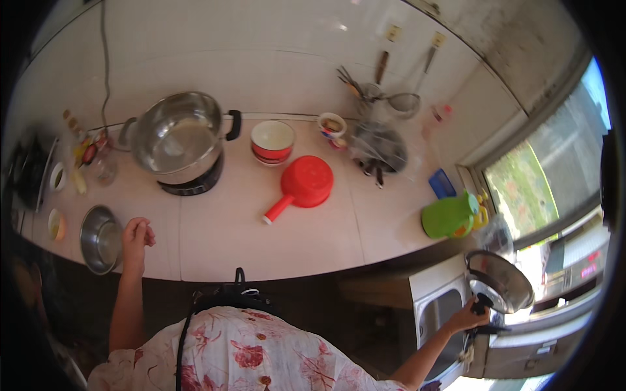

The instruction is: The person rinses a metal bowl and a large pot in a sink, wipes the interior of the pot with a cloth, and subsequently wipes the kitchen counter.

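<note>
Far to the right, my right hand [468, 315] grips the black knob of a clear pot lid [503, 283] with a metal rim. The lid is held tilted beside the sink [442, 317]. My left hand [137, 234] hovers at the left part of the counter, fingers loosely curled, with nothing seen in it. Just left of that hand is a stainless steel bowl [100, 239]. Beyond it, a large steel pot [178, 132] with black handles stands uncovered on a black electric cooker base [195, 183]; its inside looks bare.
A red plastic dipper [307, 182] lies upside down mid-counter, near stacked red-and-white bowls [272, 141]. Behind stand a small bowl [331, 125] and a plastic-covered dark pan [379, 146]. Strainers [403, 102] hang on the wall. A green jug [447, 215] is at the right end, by the window.
</note>
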Demonstrator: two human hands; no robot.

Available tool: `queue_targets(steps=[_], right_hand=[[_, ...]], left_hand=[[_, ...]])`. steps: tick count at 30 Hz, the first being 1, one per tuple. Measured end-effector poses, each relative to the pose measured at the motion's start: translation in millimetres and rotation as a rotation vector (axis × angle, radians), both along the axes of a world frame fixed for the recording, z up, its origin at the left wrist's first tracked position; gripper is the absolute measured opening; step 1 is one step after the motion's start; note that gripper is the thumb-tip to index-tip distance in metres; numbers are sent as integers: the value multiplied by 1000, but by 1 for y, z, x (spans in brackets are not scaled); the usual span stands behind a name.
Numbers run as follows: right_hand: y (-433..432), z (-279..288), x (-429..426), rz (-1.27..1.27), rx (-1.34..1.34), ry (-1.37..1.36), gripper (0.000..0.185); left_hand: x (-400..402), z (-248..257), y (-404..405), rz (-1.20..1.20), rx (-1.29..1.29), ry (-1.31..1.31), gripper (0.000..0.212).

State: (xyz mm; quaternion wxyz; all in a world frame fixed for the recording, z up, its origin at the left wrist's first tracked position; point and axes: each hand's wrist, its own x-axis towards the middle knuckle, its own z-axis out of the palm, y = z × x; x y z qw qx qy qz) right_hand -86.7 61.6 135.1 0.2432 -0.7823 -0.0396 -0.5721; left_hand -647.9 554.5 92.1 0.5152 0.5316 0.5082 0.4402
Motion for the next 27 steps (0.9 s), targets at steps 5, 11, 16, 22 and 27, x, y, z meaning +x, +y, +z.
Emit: queue_targets(steps=[5,11,16,22,27], right_hand=[[110,23,-25,403,103,136,42],[293,67,-96,1254,157,555,53],[439,98,-183,1589,-295,327,47],[576,100,-295,1803,-581,416,46],[652,82,-344,1757,-793,447,47]], left_hand=[[-54,1,-11,162,12,-19,15],[-124,-14,-45,407,7,-69,15],[-181,-31,-80,585,37,-38,14],[-242,-56,-120,799,-37,-62,15],[-282,-78,-142,889,-97,-110,15]])
